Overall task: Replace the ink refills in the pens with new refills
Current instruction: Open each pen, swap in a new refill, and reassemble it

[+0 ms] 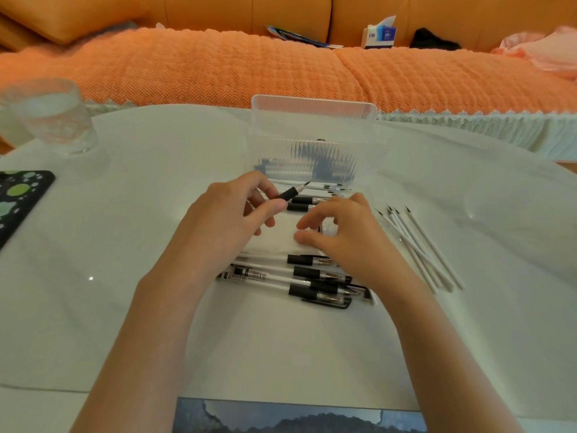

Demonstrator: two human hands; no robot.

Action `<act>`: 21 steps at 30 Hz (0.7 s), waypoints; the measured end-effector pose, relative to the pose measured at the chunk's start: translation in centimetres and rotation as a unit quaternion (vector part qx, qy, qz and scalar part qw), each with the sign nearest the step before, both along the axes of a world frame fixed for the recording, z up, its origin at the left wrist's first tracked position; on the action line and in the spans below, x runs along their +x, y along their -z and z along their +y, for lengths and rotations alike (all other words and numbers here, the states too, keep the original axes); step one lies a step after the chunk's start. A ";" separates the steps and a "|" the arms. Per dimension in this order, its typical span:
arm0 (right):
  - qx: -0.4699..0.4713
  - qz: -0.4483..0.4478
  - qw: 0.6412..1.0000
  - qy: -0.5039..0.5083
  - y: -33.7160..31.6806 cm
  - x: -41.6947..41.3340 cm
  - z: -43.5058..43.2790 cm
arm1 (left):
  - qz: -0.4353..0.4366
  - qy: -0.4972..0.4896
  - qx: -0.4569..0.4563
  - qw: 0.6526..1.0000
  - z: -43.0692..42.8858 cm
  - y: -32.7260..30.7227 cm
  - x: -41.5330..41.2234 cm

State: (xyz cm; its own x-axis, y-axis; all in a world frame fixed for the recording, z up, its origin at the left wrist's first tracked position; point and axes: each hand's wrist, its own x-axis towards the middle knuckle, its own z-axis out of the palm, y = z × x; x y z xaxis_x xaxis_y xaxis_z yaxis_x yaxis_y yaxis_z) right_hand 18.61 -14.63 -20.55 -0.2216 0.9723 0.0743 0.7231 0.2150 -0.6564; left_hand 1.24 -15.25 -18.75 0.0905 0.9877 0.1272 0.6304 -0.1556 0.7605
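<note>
Two bare hands are hovering over a clear plastic case [312,160] on the white table [140,245]. The left hand [224,214] is pinching a pen [292,192] between thumb and forefinger, just below its black rubber grip. The tip is pointing up and away toward the far right, out over the case. The right hand [349,232] is lying just beside it with its fingers curled downward. Its fingertips [301,225] are sitting at a small clear piece on the case's white interior, but whether they are gripping anything cannot be told.

The case is standing open, its ribbed lid [312,110] tilting upright at the far side. Several pens in the case [304,200] are lying side by side directly beneath the held pen's tip. A heap of loose pens [299,278] with black grips and clear barrels is lying just in front of the case, partly under the right wrist. A fan of thin white refills [421,245] is lying on the table to the right of the right hand, points facing away.

A drinking glass [53,117] is standing at the far left corner.
</note>
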 end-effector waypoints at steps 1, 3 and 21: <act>-0.003 0.050 0.999 0.018 -0.3 0.1 0.0 | -0.009 0.000 0.002 1.000 0.0 0.0 0.0; -0.014 0.166 0.984 0.057 -0.9 0.2 0.0 | -0.023 0.000 0.004 1.000 0.0 -0.1 0.1; -0.079 0.490 0.861 0.113 -2.6 1.6 0.3 | -0.030 0.054 -0.012 0.998 -0.1 0.0 1.0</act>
